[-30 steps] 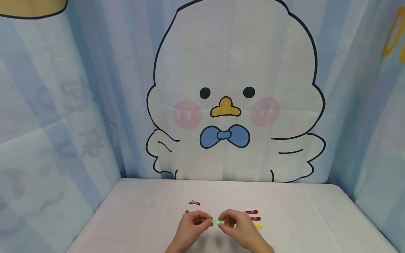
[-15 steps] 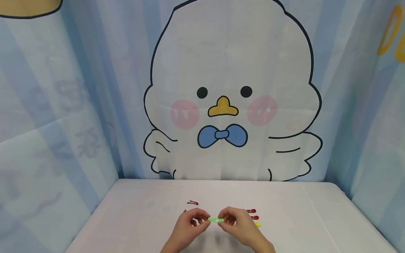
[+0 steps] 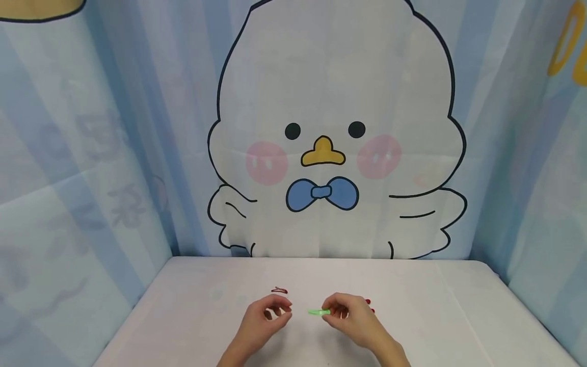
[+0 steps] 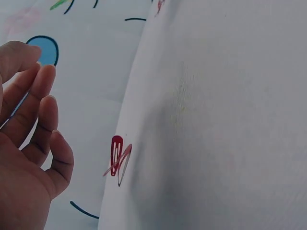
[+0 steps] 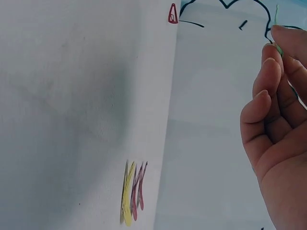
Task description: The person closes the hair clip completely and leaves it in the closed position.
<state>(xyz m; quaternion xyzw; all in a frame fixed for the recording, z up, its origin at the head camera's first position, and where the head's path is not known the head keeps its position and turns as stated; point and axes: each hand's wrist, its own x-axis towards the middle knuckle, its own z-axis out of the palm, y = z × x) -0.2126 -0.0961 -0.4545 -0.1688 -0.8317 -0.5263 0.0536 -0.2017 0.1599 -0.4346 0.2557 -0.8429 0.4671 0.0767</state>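
Note:
A light green hair clip [image 3: 318,312] is pinched at one end between the thumb and fingertips of my right hand [image 3: 354,320]; its other end points left, toward my left hand [image 3: 262,324]. My left hand holds nothing, its fingers loosely bent, a small gap from the clip's free end. In the right wrist view the thumb and fingers cover most of the green clip [image 5: 277,14]. Both hands are over the table [image 3: 206,306]. Behind the left hand lies a red hair clip [image 3: 279,290]; the left wrist view shows a solid red clip [image 4: 115,152] beside it.
A yellow hair clip [image 5: 127,199] and two red clips [image 5: 142,191] lie side by side right of my right hand, mostly hidden by it in the head view. Curtains with a cartoon chick [image 3: 330,92] stand behind the table.
My left hand has let go of the green hair clip and moved left, away from it. My right hand still pinches the clip and has shifted slightly right.

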